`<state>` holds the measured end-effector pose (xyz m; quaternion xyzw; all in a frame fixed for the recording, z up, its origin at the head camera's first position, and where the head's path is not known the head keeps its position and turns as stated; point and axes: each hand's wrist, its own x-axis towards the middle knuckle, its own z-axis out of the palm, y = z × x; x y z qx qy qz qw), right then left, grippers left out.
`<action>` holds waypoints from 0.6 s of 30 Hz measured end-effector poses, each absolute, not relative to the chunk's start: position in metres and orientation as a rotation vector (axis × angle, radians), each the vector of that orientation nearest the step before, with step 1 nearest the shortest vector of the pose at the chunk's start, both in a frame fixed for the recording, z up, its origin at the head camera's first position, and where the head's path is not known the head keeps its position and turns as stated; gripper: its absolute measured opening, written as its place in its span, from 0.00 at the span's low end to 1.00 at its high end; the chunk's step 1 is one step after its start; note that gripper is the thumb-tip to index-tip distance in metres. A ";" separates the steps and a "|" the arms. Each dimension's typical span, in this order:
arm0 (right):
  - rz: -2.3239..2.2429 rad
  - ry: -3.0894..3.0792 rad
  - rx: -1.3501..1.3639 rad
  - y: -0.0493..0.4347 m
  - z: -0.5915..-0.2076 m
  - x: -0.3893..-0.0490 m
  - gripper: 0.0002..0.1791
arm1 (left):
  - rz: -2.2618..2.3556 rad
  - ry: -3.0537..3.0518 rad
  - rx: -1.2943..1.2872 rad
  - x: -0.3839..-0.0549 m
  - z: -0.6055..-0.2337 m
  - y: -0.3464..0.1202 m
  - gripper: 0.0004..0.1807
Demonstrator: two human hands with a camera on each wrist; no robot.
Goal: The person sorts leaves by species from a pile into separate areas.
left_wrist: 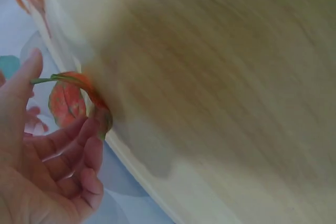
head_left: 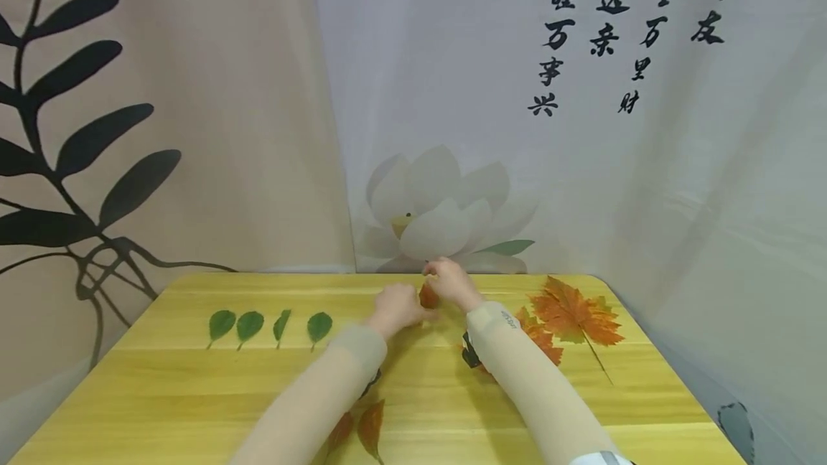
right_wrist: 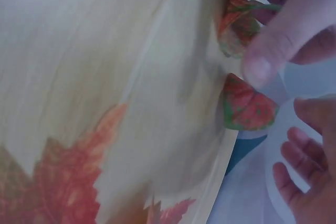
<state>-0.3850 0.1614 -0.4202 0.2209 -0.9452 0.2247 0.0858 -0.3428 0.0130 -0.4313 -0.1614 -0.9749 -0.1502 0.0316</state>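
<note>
With the grip of our left hand (head_left: 397,308), we hold a curled red leaf (right_wrist: 239,27) between thumb and fingers at the worktop's (head_left: 213,393) far edge. Our right hand (head_left: 454,284) has its fingers apart, holding nothing. A second red leaf (right_wrist: 249,106) sits between our hands. Green leaves (head_left: 250,324) lie left, orange maple leaves (head_left: 568,311) right.

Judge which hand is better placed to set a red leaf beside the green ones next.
Probably the left hand: it touches a red leaf and sits nearer the green leaves; the right hand is farther.
</note>
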 end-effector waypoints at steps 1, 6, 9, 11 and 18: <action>0.629 -2.817 0.689 0.161 -0.421 -0.385 0.09 | -0.462 -3.007 -0.518 -0.341 -0.431 0.013 0.31; 0.447 -2.825 0.847 0.162 -0.425 -0.384 0.10 | -0.448 -3.000 -0.634 -0.337 -0.429 0.012 0.27; 0.432 -2.862 0.870 0.164 -0.426 -0.383 0.12 | -0.465 -2.999 -0.698 -0.337 -0.429 0.011 0.22; 0.430 -2.883 0.876 0.165 -0.426 -0.383 0.13 | -0.472 -3.009 -0.725 -0.338 -0.429 0.010 0.19; 0.275 -2.926 0.893 0.167 -0.425 -0.380 0.15 | -0.387 -3.012 -0.735 -0.342 -0.428 0.007 0.13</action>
